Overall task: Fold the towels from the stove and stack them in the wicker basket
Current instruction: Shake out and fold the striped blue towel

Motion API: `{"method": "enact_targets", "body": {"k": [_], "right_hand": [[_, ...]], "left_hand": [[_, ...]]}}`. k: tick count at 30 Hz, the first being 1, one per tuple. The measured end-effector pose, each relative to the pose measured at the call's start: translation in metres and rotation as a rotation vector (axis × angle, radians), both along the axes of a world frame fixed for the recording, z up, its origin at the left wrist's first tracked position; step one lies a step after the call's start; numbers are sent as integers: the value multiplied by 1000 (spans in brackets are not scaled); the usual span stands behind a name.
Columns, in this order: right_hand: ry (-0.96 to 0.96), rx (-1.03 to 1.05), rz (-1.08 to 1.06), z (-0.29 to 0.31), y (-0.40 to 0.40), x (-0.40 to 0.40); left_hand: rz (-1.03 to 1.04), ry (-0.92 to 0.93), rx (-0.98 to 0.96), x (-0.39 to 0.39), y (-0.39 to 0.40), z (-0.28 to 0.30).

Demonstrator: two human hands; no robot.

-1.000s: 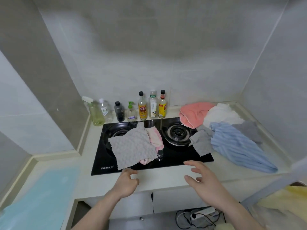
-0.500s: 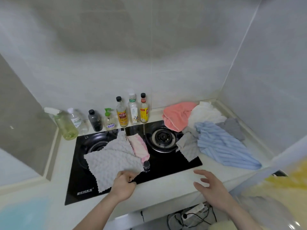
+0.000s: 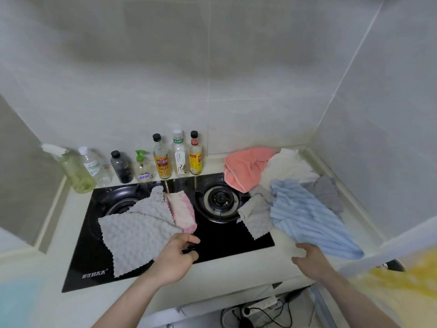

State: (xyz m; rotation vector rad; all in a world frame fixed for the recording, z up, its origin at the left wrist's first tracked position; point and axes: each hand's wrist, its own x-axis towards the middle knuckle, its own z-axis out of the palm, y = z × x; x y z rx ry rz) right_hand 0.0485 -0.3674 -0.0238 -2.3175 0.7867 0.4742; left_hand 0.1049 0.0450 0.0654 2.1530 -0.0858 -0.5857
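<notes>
Left hand [image 3: 176,258] curled, seemingly empty, beside the grey towel [image 3: 137,235]; right hand [image 3: 312,258] open; risk: the pink towel [image 3: 182,210] beyond the fingers drags along.

**What the view leaves unclear**

The left hand [image 3: 176,258] covers the near right corner of the grey towel [image 3: 134,237] and the stove [image 3: 227,242] knob beneath; whether its fingers pinch the cloth cannot be told. The pink towel [image 3: 182,210] lies partly under the grey one. Blurred yellow [image 3: 406,278] and blue [image 3: 21,301] patches at the picture's lower corners cannot be identified. The bottle [image 3: 162,159] labels are too small to read.
</notes>
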Motion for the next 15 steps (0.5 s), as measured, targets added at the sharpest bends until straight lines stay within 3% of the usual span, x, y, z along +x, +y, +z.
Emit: {"method": "enact_targets", "body": {"k": [8, 15], "right_hand": [[165, -54, 155, -36, -64, 41], [131, -132, 308, -68, -78, 44]], "left_hand": [[32, 36, 36, 3, -53, 2], [121, 61, 39, -4, -86, 2]]}}
